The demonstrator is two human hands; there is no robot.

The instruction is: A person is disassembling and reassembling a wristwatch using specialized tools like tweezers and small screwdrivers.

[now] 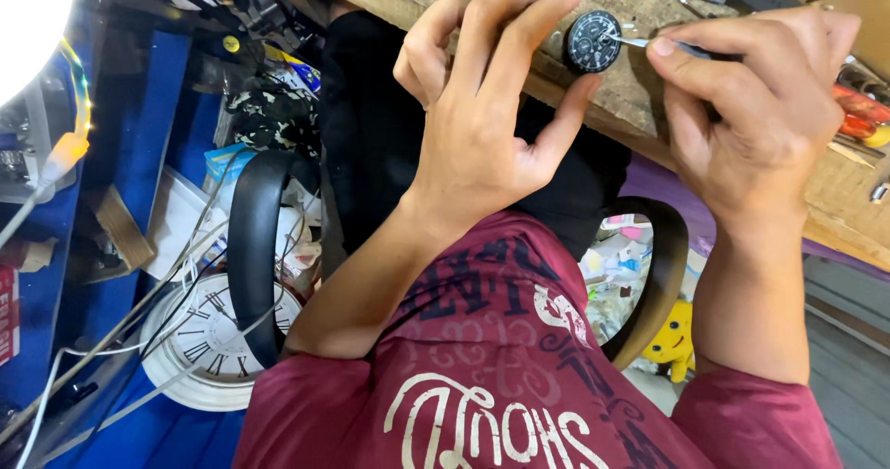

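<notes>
A small round black watch face (592, 41) lies on the edge of a worn wooden workbench (640, 89). My left hand (482, 107) rests beside it, thumb and index finger touching the watch's rim and steadying it. My right hand (765, 98) pinches a thin metal tool (640, 42) whose tip touches the right side of the dial. Both forearms rise from my maroon printed shirt (501, 376) at the bottom of the view.
A white wall clock (209, 344) with Roman numerals lies at lower left among grey cables, next to a black curved chair arm (252, 237). Red-handled tools (858, 107) sit at the bench's right. A yellow toy (674, 337) lies below. A bright lamp (28, 15) glares at top left.
</notes>
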